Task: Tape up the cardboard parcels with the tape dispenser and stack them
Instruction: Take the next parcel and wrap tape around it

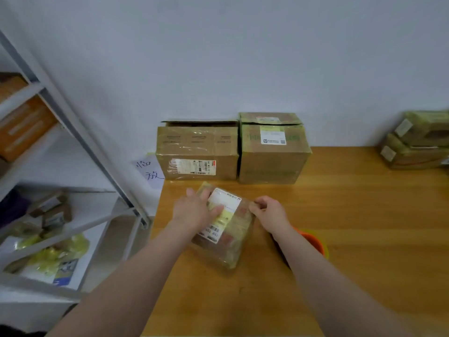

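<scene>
A person is steadying a small parcel (pixel 234 242) at the centre of the frame, on a wooden table (pixel 364 215). The left hand (pixel 194 210) is lying flat on the parcel's top, fingers straight and spread across the white shipping label (pixel 224 203), seemingly pressing down so the box is not sliding. The right hand (pixel 269 212) is clamping the parcel's far right edge, fingers curled over it — a grip that looks meant for turning or squaring the box. Just right of that forearm an orange and yellow object (pixel 313 240) is sitting half hidden — probably the tape dispenser, kept within reach. Against the wall in the upper centre an open-flapped box (pixel 196 152) and a taped box (pixel 272 154) are standing side by side, while a taped stack (pixel 418 144) is waiting at the right edge of the frame.
</scene>
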